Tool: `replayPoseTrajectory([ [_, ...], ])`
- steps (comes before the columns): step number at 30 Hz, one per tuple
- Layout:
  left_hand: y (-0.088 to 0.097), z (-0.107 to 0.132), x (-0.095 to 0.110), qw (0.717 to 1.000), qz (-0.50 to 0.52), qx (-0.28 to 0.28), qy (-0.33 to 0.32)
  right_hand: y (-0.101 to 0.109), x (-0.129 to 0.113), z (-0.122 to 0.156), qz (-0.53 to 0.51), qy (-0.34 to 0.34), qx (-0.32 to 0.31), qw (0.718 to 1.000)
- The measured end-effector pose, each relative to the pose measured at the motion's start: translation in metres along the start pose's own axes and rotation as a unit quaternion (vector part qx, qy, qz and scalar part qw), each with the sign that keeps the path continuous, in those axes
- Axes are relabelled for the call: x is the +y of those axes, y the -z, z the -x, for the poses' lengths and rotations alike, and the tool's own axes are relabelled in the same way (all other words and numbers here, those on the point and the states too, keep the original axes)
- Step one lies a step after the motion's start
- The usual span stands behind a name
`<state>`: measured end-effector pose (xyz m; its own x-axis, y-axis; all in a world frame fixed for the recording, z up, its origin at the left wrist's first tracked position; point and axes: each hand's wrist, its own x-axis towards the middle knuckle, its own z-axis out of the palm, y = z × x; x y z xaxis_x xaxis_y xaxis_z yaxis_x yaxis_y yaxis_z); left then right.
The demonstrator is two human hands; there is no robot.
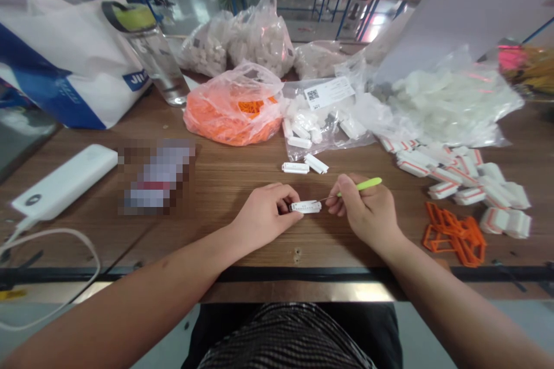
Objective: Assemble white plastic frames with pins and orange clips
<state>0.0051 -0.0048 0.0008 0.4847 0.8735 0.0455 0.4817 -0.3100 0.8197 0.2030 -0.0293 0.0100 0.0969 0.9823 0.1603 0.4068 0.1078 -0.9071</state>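
Note:
My left hand [265, 213] is closed around one end of a small white plastic connector [306, 206] held just above the wooden table [225, 184]. My right hand [367, 207] pinches a thin tool with a green handle [366, 185], its metal tip touching the connector's right end. Two loose white connectors [304, 166] lie on the table just beyond my hands.
An orange bag of orange parts [234, 106], clear bags of white parts [441, 98], a pile of white pieces with orange trim [454, 176], loose orange frames [456, 235], a white power bank [64, 181] with cable, a water bottle [156, 52] and a blue-white bag [64, 46].

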Motion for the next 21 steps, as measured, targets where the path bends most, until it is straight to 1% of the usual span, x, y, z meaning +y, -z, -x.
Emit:
replayPoseTrajectory([
  [2, -0.0002, -0.0001, 0.0002, 1.000, 0.002, 0.001, -0.002, 0.0005, -0.0011, 0.0005, 0.013, 0.004, -0.007, 1.000],
  [6, -0.0007, 0.0000, 0.0003, 1.000, 0.006, 0.002, 0.002, 0.0013, -0.0021, 0.0062, 0.068, 0.074, -0.041, 0.994],
  [8, -0.0008, 0.0001, 0.0000, 1.000, 0.008, 0.003, 0.002, 0.0009, -0.0016, 0.0088, 0.069, 0.092, -0.031, 0.993],
  [11, -0.0009, 0.0002, -0.0005, 1.000, 0.010, 0.005, -0.001, -0.0001, 0.0004, 0.0095, 0.015, 0.066, 0.004, 0.998],
  [13, -0.0009, 0.0001, -0.0005, 1.000, 0.008, 0.004, 0.000, -0.0005, 0.0017, 0.0086, -0.013, 0.048, 0.012, 0.999],
  [18, -0.0007, -0.0003, 0.0005, 1.000, 0.002, 0.006, 0.002, -0.0013, 0.0029, 0.0067, -0.015, 0.048, -0.010, 0.999],
  [21, -0.0006, -0.0001, 0.0009, 1.000, 0.006, 0.006, 0.000, -0.0019, 0.0025, 0.0064, -0.009, 0.054, -0.011, 0.998],
])
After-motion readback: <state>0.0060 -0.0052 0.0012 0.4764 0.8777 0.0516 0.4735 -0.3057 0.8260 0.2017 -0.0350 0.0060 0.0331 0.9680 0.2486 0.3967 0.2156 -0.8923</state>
